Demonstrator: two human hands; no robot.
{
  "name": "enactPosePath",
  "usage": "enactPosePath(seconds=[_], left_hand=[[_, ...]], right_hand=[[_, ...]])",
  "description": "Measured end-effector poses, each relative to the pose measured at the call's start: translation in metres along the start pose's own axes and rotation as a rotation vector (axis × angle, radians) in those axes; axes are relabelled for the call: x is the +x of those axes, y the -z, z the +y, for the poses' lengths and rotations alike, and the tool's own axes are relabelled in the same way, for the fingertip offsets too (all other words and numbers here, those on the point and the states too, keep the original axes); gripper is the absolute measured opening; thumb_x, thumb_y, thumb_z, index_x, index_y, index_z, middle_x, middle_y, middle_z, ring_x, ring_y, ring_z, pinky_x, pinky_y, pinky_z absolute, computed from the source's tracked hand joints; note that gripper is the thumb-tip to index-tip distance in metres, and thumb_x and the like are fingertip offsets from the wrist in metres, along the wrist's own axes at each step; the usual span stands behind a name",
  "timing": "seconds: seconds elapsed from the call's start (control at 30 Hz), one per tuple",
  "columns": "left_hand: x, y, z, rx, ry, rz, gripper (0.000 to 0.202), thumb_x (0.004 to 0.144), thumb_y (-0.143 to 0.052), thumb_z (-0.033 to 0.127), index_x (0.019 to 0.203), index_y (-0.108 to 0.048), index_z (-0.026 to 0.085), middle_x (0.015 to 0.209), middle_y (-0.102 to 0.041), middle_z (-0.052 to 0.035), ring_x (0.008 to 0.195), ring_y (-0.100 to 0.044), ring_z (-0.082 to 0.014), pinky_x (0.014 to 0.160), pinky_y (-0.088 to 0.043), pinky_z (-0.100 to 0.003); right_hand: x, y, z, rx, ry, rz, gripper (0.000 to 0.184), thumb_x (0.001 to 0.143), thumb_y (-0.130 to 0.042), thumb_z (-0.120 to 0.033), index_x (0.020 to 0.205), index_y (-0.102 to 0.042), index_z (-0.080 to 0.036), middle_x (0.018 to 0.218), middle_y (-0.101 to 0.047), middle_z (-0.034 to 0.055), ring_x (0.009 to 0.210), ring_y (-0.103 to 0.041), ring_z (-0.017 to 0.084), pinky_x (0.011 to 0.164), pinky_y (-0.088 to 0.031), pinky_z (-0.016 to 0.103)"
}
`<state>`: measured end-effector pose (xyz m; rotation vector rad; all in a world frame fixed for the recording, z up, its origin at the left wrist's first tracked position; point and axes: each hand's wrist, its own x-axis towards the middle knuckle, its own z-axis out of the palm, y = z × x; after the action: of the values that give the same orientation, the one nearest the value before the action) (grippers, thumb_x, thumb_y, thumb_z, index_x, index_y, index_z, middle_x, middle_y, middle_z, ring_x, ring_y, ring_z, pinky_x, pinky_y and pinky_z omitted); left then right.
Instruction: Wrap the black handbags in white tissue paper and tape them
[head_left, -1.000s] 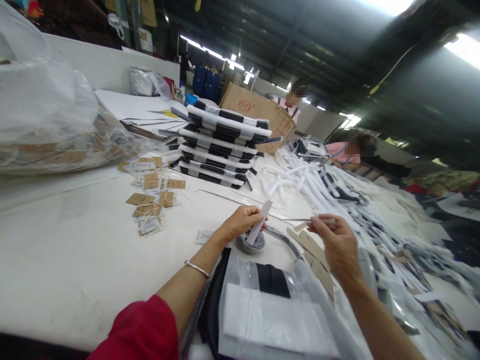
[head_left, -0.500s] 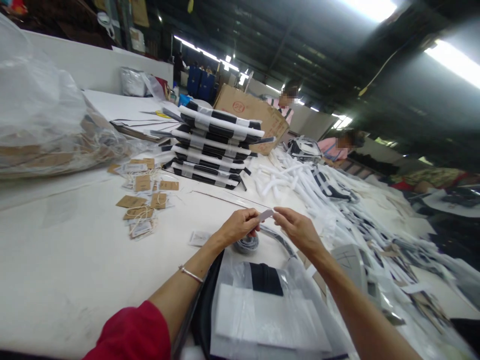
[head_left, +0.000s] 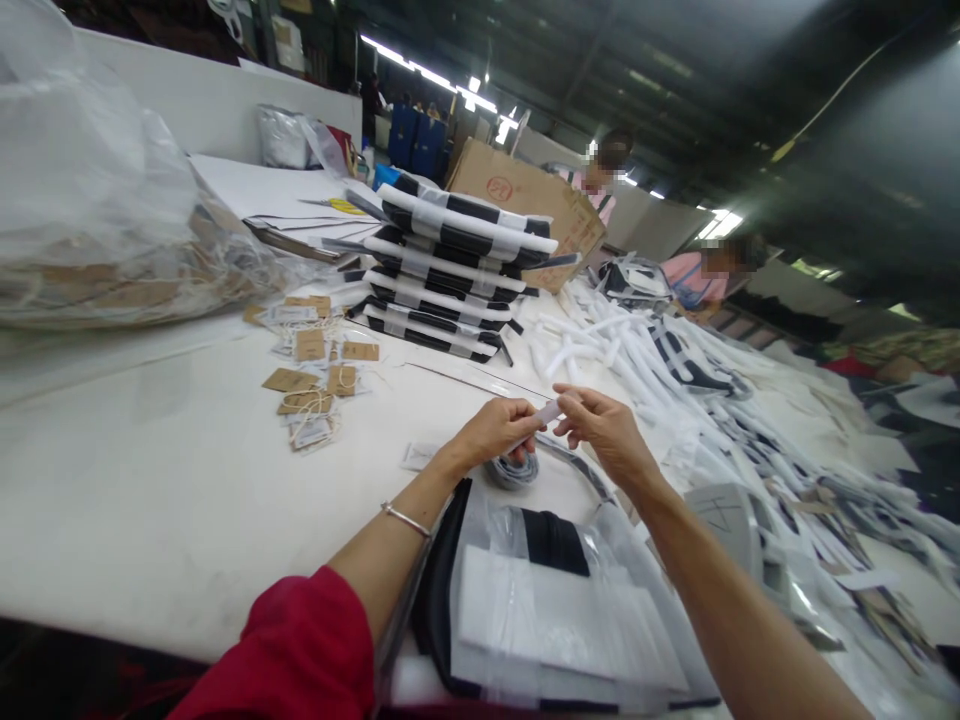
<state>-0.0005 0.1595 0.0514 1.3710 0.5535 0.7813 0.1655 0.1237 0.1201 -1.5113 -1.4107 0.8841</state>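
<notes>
My left hand (head_left: pixel 496 432) is closed on a small whitish strip (head_left: pixel 548 412), perhaps a label or sticker sheet. The thumb and fingers of my right hand (head_left: pixel 604 428) pinch its far end. Just below my left hand a grey coiled strap (head_left: pixel 514 472) rests on the table. Nearer to me lies a black bag (head_left: pixel 555 542) wrapped in clear plastic and white sheeting, with a handle (head_left: pixel 574 462) curving out beyond it. Beside my left wrist is a small clear packet (head_left: pixel 420 456).
Brown paper tags with strings (head_left: pixel 309 385) lie on the white table (head_left: pixel 150 480). Wrapped bags (head_left: pixel 457 265) stand stacked behind, before a cardboard box (head_left: pixel 517 200). A big plastic bag (head_left: pixel 90 190) bulges at left. White padding rolls (head_left: pixel 577 345) cover the right; two co-workers are beyond.
The fingers of my right hand have come in onto the strip's end, where they were just beside it. The whole view has shifted, so things sit farther right.
</notes>
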Motion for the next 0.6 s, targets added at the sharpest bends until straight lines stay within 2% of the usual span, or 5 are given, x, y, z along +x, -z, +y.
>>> enactPosePath(seconds=[0.13,0.2,0.27,0.4,0.6], left_hand=[[-0.001,0.006,0.002,0.171,-0.096,0.052,0.043,0.092,-0.045,0.055,0.083,-0.06,0.016,0.071,-0.065,-0.0005,0.06,-0.061,-0.0127,0.057,-0.046,-0.023],[-0.001,0.013,0.0,0.468,-0.122,0.175,0.041,0.095,-0.04,0.051,0.089,-0.064,0.017,0.084,-0.069,-0.0027,0.079,-0.065,-0.0164,0.073,-0.049,-0.026],[-0.002,0.019,-0.005,0.768,-0.07,0.261,0.034,0.092,-0.05,0.047,0.103,-0.065,0.019,0.104,-0.07,-0.0053,0.099,-0.063,-0.0211,0.087,-0.047,-0.03],[-0.005,0.019,-0.019,0.983,0.056,0.238,0.045,0.075,-0.07,0.036,0.117,-0.063,0.019,0.118,-0.066,-0.0117,0.11,-0.059,-0.0304,0.093,-0.046,-0.039],[-0.004,0.006,-0.027,1.143,0.111,0.268,0.031,0.08,-0.056,0.015,0.11,-0.065,0.018,0.112,-0.067,-0.0137,0.112,-0.057,-0.0298,0.095,-0.044,-0.04]], right_hand=[[-0.009,0.001,-0.005,0.153,0.014,0.04,0.04,0.068,-0.082,-0.048,0.089,-0.075,-0.014,0.069,-0.072,0.0042,0.058,-0.067,0.017,0.05,-0.057,0.027],[-0.017,0.003,-0.007,0.174,0.059,0.133,0.038,0.067,-0.084,-0.046,0.088,-0.073,-0.016,0.077,-0.075,0.005,0.068,-0.071,0.02,0.065,-0.063,0.034],[-0.028,0.005,-0.005,0.129,0.079,0.158,0.037,0.067,-0.084,-0.046,0.086,-0.071,-0.017,0.078,-0.075,0.0059,0.073,-0.073,0.022,0.073,-0.063,0.039],[-0.053,0.007,0.013,0.002,0.087,0.081,0.036,0.073,-0.079,-0.05,0.085,-0.068,-0.019,0.088,-0.077,0.0085,0.081,-0.074,0.025,0.08,-0.061,0.042],[-0.078,-0.001,0.055,-0.153,0.064,-0.126,0.02,0.087,-0.066,-0.044,0.086,-0.06,-0.024,0.104,-0.076,0.0073,0.098,-0.072,0.026,0.089,-0.056,0.044]])
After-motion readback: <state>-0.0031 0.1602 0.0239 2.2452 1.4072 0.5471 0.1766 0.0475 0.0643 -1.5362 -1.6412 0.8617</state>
